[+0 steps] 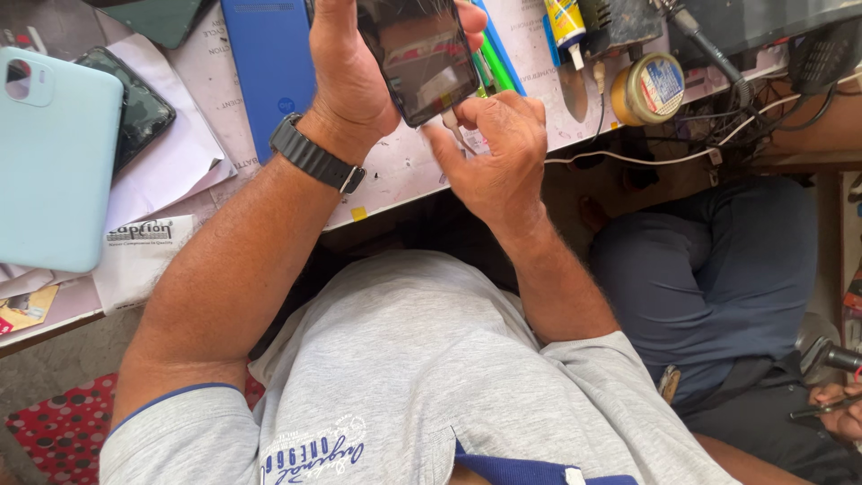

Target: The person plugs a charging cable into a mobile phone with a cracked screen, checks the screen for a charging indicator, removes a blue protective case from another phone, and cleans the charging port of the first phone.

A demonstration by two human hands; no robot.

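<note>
Smartphone (422, 56) in left hand (350, 76), glue tube (566, 22), tin (648, 88) beside

- Your left hand (355, 76) runs off the top edge, so its fingers behind the dark phone (422, 58) are hidden from you.
- Your right hand's fingers (467, 121) cover the phone's lower end and whatever they pinch.
- The pale blue phone (49, 162), well left of your fingers, is cut by the frame.

Your left hand (350, 76) gripped a dark phone (420, 56) above the table (395, 171), while your right hand (494, 148) pinched a white plug at its lower edge. A pale blue phone (49, 162) lay far left, a round tin (646, 88) right.
</note>
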